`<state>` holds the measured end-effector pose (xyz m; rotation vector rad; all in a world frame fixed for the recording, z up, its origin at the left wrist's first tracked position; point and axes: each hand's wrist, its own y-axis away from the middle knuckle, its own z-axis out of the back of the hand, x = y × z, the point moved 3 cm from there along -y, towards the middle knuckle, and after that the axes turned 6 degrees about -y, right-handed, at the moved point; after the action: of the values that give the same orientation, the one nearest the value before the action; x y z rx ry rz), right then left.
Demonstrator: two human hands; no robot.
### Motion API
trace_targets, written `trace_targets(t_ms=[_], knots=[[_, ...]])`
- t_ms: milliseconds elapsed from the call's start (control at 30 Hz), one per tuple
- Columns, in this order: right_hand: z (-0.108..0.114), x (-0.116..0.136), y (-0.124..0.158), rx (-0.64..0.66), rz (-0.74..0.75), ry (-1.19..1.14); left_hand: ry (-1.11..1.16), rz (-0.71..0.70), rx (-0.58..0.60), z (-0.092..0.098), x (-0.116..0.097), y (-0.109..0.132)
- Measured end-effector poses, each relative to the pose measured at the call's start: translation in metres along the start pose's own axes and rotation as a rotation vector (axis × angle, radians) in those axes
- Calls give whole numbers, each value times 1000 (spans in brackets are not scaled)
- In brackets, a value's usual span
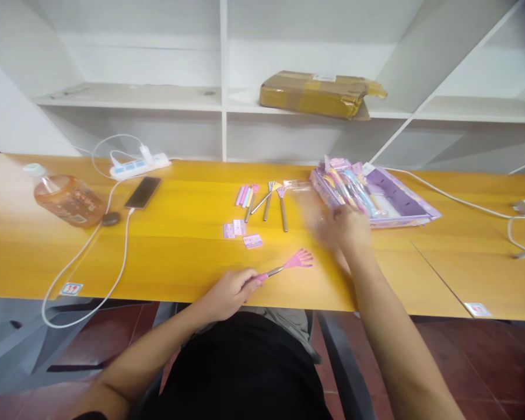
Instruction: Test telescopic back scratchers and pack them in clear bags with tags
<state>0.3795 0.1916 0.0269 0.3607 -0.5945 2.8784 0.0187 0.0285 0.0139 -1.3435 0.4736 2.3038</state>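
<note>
The pink scratcher pairs a smooth plastic-looking claw and grip with a shiny metal shaft, and the loose scratchers have the same bright metal stems, near small, smooth printed cards of paper or card. Glossy clear film covers the wrapped pieces in the printed box, which looks like matt cardboard inside. The tabletop is smooth, wood-grained and faintly sheeny, the parcel creased cardboard under shiny tape, and the shirt matt black cloth.
</note>
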Motion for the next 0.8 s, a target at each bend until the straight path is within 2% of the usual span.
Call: trace_targets(t_ms=[67,133,200,233,300,367,467,567,667,733,800], knots=[[17,5,-2,-134,64,-96,30,-37,-60,-1,5,-1],[39,19,8,-269,169,-182,43,-91,-135,1,9,-2],[60,41,37,-364,277,-256,21,-131,-175,2,12,-3],[68,56,57,-362,338,-290,4,-144,-169,3,12,-3],[76,91,107,-271,505,-367,-34,-169,-117,3,11,-3],[73,127,155,-60,665,-447,-44,-201,-62,1,10,-3],[64,159,199,169,785,-618,64,-242,-39,-2,8,-2],[57,160,202,337,786,-803,184,-236,-59,-4,9,-1],[55,149,192,426,744,-1034,148,-165,-131,0,8,1],[52,142,188,398,698,-1127,77,-118,-145,4,5,2],[45,138,185,310,603,-1158,-5,-92,-133,8,0,2]])
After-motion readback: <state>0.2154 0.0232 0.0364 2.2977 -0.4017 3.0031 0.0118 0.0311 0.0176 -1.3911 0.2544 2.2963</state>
